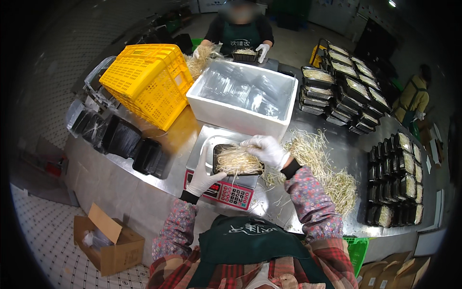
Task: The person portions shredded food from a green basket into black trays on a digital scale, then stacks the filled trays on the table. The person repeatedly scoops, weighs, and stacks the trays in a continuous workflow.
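Note:
A black plastic tray (215, 156) heaped with pale sprouts (237, 162) rests on a scale with a steel top (196, 151) and a red keypad front. My left hand (204, 178), in a white glove, is at the tray's left side, fingers spread and touching it. My right hand (267, 149), also gloved, is over the tray's right half with fingers closed on some sprouts. Loose sprouts (337, 190) lie in a long pile to the right.
Beyond the scale are a foam box (207, 106) and yellow crate (134, 86). Empty trays (120, 135) sit left, filled packs (394, 178) right. A co-worker (240, 33) holds a tray across the table; another person (411, 96) is at right. A cardboard box (113, 255) is below left.

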Tool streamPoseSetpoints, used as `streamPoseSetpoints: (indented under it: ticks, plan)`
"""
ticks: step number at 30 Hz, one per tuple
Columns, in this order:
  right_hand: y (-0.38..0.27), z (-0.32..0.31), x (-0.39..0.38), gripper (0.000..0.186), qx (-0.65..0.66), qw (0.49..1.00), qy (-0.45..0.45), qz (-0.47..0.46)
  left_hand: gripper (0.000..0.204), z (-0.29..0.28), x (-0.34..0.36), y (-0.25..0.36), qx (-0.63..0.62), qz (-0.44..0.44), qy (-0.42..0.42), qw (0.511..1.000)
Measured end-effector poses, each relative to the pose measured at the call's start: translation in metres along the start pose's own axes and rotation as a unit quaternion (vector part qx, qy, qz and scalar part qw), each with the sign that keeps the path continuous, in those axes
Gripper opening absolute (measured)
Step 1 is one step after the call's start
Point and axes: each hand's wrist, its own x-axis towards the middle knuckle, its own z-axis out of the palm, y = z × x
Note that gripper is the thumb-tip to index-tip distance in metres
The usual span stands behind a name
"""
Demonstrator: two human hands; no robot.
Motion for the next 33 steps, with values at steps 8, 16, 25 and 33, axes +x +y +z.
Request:
streamPoseSetpoints:
  ticks: [8,16,25,33]
  plan:
    - [0.022,0.005,-0.031,0.045,-0.119,0.986,0.114,-0.008,0.130,0.011,-0.015,0.008,0.307,0.116,-0.051,0.943]
    - [-0.001,0.020,-0.057,0.081,-0.251,0.955,-0.056,0.145,0.080,0.036,0.064,-0.006,0.367,0.242,-0.158,0.884]
    - [0.028,-0.015,-0.054,0.011,-0.084,0.979,-0.045,0.181,0.084,0.040,0.074,-0.006,0.366,0.188,-0.209,0.887]
    - [-0.017,-0.026,-0.020,0.014,0.108,0.991,0.028,0.072,0.089,0.004,0.026,0.009,0.038,0.039,-0.098,0.994]
